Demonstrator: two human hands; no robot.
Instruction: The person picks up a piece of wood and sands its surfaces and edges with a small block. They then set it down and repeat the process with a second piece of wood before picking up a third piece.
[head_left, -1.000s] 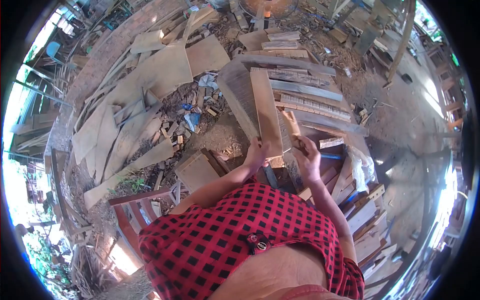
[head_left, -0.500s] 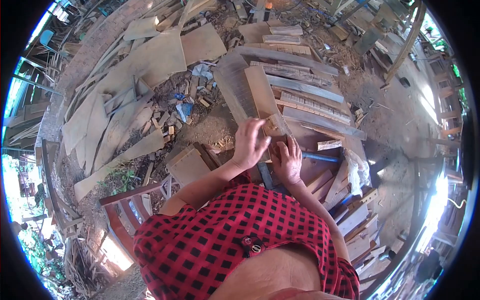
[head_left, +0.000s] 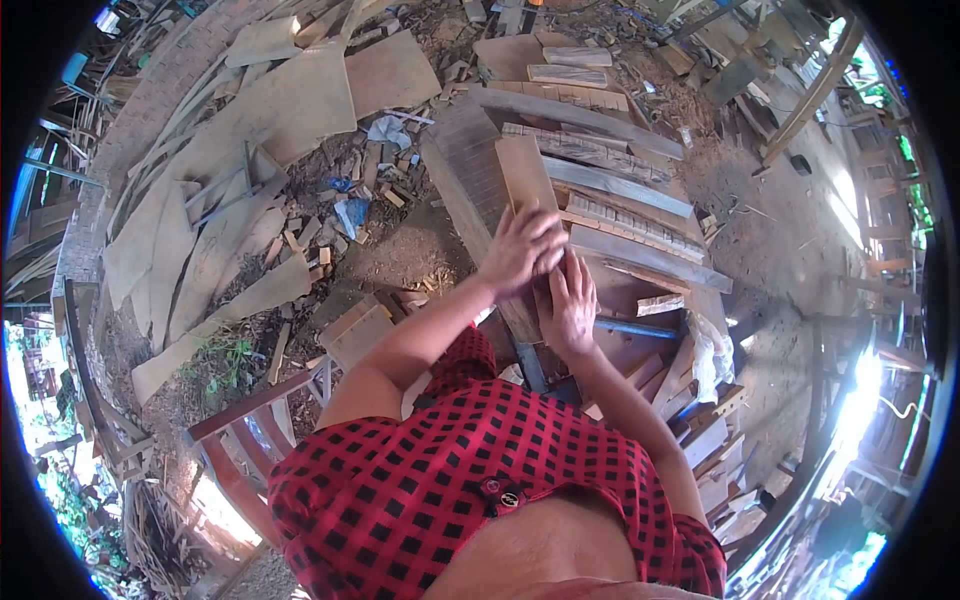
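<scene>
A narrow pale wooden board [head_left: 525, 172] lies lengthwise on the slatted wooden work surface [head_left: 462, 165], its near end covered by my hands. My left hand [head_left: 522, 250] is closed over the board's near part with fingers curled; anything under the palm is hidden. Just to the right and nearer my body, my right hand [head_left: 570, 300] rests at the near end. Its fingers are stretched forward, the tips close to my left hand.
Several planks [head_left: 620, 190] lie in a row beyond and right of my hands. A clear plastic bag [head_left: 710, 355] hangs at the right over stacked wood. Large thin sheets [head_left: 270, 120] and scraps cover the left ground. A slatted red-brown chair [head_left: 245, 430] stands at lower left.
My left hand has moved right and forward, its spread fingers now curled over the board. My right hand's fingers have straightened forward. The view has shifted slightly.
</scene>
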